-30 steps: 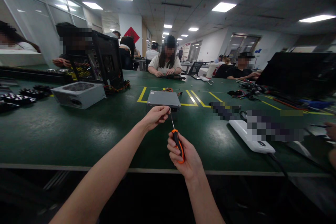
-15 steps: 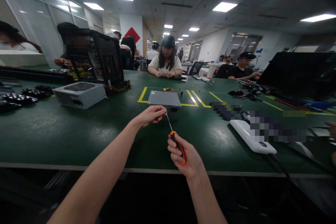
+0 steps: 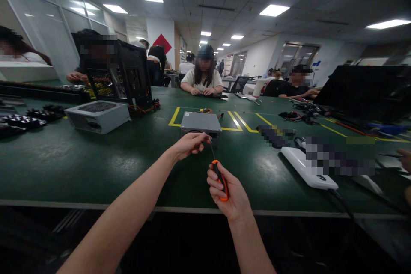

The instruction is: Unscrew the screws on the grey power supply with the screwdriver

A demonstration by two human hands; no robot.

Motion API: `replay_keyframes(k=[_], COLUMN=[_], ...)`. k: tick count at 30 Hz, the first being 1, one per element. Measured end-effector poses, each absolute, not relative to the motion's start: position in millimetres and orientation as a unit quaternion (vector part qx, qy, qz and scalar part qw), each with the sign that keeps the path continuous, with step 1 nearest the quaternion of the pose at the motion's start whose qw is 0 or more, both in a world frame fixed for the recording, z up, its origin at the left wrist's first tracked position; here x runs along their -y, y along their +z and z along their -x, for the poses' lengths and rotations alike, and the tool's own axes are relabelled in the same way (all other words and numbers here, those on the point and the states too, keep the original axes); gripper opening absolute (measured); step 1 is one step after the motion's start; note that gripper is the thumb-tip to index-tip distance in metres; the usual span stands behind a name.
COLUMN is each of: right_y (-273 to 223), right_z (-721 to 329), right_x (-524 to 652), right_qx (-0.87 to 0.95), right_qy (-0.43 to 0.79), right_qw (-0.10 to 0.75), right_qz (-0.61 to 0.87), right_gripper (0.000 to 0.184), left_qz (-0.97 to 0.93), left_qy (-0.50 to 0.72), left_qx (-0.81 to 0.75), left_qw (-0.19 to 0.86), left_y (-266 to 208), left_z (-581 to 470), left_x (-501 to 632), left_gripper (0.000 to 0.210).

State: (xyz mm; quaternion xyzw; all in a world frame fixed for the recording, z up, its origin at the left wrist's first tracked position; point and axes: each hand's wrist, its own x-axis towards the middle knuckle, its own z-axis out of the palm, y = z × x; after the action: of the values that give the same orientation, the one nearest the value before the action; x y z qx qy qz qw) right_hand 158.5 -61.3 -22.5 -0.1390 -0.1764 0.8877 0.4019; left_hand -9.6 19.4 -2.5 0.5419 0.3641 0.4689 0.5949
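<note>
My right hand (image 3: 233, 195) is wrapped round the orange-and-black handle of a screwdriver (image 3: 215, 165), its metal shaft pointing up and away from me. At the tip of the shaft, my left hand (image 3: 189, 144) is closed in a pinch of thumb and forefinger. Whatever lies between those fingertips is too small to make out. Just behind my left hand, a grey computer power supply (image 3: 201, 122) rests on the green table (image 3: 128, 171), partly covered by my fingers. Some of its cables show at its far side.
Left of me stand another power supply (image 3: 98, 117) and an open black computer case (image 3: 133, 72). On the right are a white power bank-like device (image 3: 308, 169) with a cable and a dark monitor (image 3: 369, 94). A person (image 3: 204, 72) sits across the table.
My left hand has shifted slightly right and down, still pinched at the screwdriver's tip. The screwdriver has moved a little right, its shaft now more upright.
</note>
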Motion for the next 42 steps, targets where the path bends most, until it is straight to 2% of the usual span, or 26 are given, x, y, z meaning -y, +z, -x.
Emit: replay_keyframes(k=[8,16,21,25,36,42], right_y=[-20.2,-16.6,-15.6,-16.2,-11.4,-7.1], right_z=[-155.9,-152.4,-152.2,-155.2,-167.0,-165.4], right_x=[62.3,65.1,64.9,60.9,41.6,41.9], right_qx=[0.185,0.167,0.161,0.149,0.143,0.138], right_qy=[0.888,0.863,0.867,0.871,0.836,0.836], right_qw=[0.395,0.434,0.428,0.429,0.47,0.464], right_qz=[0.149,0.198,0.2,0.189,0.243,0.258], right_gripper=[0.013,0.01,0.014,0.009,0.008,0.018], left_qz=[-0.534,-0.518,-0.517,-0.526,-0.57,-0.596], left_qy=[0.492,0.475,0.499,0.479,0.404,0.4], left_qx=[-0.359,-0.367,-0.354,-0.366,-0.468,-0.464], left_qw=[0.586,0.609,0.599,0.6,0.54,0.52], left_y=[-4.4,-5.3,-9.1,-9.3,-12.4,-16.6], left_z=[8.5,4.9,4.2,5.3,2.5,6.0], left_x=[-21.9,-20.9,-23.3,-22.7,-20.3,-21.2], left_gripper=[0.033,0.028,0.028,0.033,0.029,0.031])
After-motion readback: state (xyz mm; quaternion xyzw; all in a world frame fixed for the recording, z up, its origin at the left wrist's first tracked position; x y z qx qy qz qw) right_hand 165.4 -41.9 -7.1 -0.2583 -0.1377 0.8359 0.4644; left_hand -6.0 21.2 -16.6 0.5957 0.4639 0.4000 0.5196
